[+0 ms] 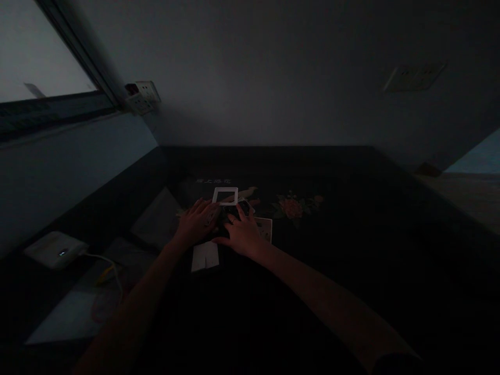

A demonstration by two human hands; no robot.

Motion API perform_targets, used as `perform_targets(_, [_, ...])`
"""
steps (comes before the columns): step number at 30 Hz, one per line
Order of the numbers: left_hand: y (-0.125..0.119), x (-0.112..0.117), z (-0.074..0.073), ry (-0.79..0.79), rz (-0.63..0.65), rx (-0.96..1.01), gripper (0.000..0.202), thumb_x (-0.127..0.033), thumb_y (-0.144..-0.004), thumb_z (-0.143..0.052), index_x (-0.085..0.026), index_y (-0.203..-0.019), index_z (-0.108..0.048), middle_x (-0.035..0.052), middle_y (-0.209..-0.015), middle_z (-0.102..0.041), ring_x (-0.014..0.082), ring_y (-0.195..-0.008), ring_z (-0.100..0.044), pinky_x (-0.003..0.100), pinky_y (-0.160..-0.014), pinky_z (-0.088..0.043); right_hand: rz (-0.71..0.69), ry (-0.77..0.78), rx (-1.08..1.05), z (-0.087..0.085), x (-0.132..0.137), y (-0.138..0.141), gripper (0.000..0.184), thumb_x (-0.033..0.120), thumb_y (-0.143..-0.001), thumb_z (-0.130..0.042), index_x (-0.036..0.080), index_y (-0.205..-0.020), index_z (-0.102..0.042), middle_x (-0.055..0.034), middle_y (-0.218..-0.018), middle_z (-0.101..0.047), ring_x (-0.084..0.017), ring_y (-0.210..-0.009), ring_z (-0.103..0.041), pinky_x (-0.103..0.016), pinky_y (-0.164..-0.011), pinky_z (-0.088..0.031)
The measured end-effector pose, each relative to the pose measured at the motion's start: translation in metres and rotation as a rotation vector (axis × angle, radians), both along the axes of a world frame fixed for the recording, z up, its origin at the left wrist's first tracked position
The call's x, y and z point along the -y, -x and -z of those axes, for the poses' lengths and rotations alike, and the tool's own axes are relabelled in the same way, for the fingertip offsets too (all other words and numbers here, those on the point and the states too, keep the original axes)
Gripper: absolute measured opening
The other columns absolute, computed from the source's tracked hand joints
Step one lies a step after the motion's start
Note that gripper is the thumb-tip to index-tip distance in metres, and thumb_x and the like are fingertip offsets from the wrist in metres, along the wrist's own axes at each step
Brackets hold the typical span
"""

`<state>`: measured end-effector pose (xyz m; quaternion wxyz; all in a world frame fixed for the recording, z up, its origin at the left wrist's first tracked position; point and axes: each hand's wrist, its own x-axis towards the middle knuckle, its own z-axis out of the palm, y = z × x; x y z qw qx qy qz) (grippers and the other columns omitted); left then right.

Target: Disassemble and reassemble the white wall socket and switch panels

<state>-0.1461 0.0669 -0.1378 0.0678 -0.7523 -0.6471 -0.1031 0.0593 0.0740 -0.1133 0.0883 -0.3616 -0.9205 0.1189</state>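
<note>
The left hand (197,221) and right hand (242,235) are working together over a small dark part (225,219) near the worktop's (351,250) left edge, below a white frame (225,196), their grip too dim to tell.

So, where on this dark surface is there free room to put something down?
The widest bare patch lies right of the flower print, between it and the right edge of the dark surface. Crowded: around the left hand and right hand, where the white frame and white plate lie close. The left side holds a white box and its cable.
</note>
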Motion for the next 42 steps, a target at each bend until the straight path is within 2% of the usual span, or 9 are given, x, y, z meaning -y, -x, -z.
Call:
perform_targets(5, [-0.018,0.003,0.000,-0.016,-0.041,0.009,0.053,-0.035,-0.091,-0.051,-0.022,-0.143,-0.048,0.0100,-0.149,-0.052,0.0336,-0.144,-0.037,0.051,-0.109,-0.042,0.010,-0.030,-0.019,0.002,0.001,-0.013,0.074,0.071,-0.094,-0.029,0.016,-0.126,-0.067,-0.0149,-0.147,-0.054,-0.042,-0.150,-0.018,-0.069,-0.115,-0.018])
perform_targets(10, [-0.037,0.005,0.002,-0.015,-0.051,0.010,0.052,-0.033,-0.090,-0.053,-0.026,-0.141,-0.050,0.0073,-0.148,-0.053,0.0328,-0.145,-0.036,0.050,-0.110,-0.041,0.011,-0.027,-0.017,0.005,0.002,-0.032,0.073,0.071,-0.094,-0.030,0.017,-0.120,-0.070,-0.0148,-0.145,-0.056,-0.041,-0.150,-0.020,-0.069,-0.114,-0.022])
perform_targets(17, [-0.063,0.009,0.001,-0.023,-0.043,0.017,0.052,-0.032,-0.091,-0.052,-0.024,-0.142,-0.049,0.0088,-0.151,-0.049,0.0333,-0.145,-0.036,0.051,-0.108,-0.042,0.005,-0.029,-0.013,0.005,0.007,-0.062,0.072,0.069,-0.095,-0.031,0.014,-0.125,-0.068,-0.0148,-0.147,-0.055,-0.042,-0.149,-0.022,-0.069,-0.114,-0.023])
perform_targets(22, [-0.080,0.010,-0.004,-0.021,-0.032,0.026,0.053,-0.030,-0.089,-0.054,-0.025,-0.141,-0.049,0.0086,-0.151,-0.050,0.0324,-0.143,-0.038,0.049,-0.106,-0.043,0.019,-0.031,-0.012,0.005,0.013,-0.087,0.066,0.066,-0.095,-0.037,0.018,-0.131,-0.064,-0.0118,-0.147,-0.055,-0.041,-0.149,-0.024,-0.067,-0.114,-0.026])
perform_targets(26, [-0.099,0.008,-0.006,-0.011,-0.003,0.037,0.053,-0.030,-0.087,-0.056,-0.027,-0.139,-0.051,0.0065,-0.148,-0.053,0.0312,-0.142,-0.040,0.047,-0.104,-0.046,0.029,-0.037,-0.007,0.005,0.018,-0.106,0.064,0.064,-0.095,-0.041,0.017,-0.134,-0.062,-0.0114,-0.147,-0.056,-0.041,-0.149,-0.023,-0.067,-0.115,-0.026])
perform_targets(30, [-0.122,0.006,-0.006,-0.010,0.017,0.053,0.051,-0.031,-0.088,-0.054,-0.027,-0.139,-0.050,0.0060,-0.150,-0.051,0.0319,-0.143,-0.037,0.050,-0.105,-0.044,0.032,-0.046,0.005,0.006,0.023,-0.125,0.063,0.062,-0.094,-0.047,0.017,-0.137,-0.060,-0.0113,-0.149,-0.054,-0.041,-0.149,-0.024,-0.066,-0.115,-0.028])
perform_targets(36, [-0.154,0.004,-0.006,-0.011,0.017,0.085,0.050,-0.031,-0.089,-0.055,-0.028,-0.138,-0.051,0.0059,-0.149,-0.051,0.0332,-0.142,-0.039,0.052,-0.106,-0.043,0.065,-0.059,0.018,0.008,0.030,-0.159,0.054,0.056,-0.096,-0.047,0.018,-0.132,-0.063,-0.0093,-0.148,-0.055,-0.040,-0.149,-0.025,-0.064,-0.115,-0.030])
perform_targets(42, [-0.179,-0.002,-0.006,-0.016,0.014,0.119,0.050,-0.028,-0.088,-0.055,-0.026,-0.138,-0.051,0.0071,-0.151,-0.049,0.0333,-0.143,-0.037,0.054,-0.108,-0.040,0.063,-0.062,0.013,0.010,0.037,-0.186,0.054,0.056,-0.094,-0.051,0.017,-0.128,-0.066,-0.0104,-0.149,-0.054,-0.039,-0.148,-0.026,-0.063,-0.115,-0.030])
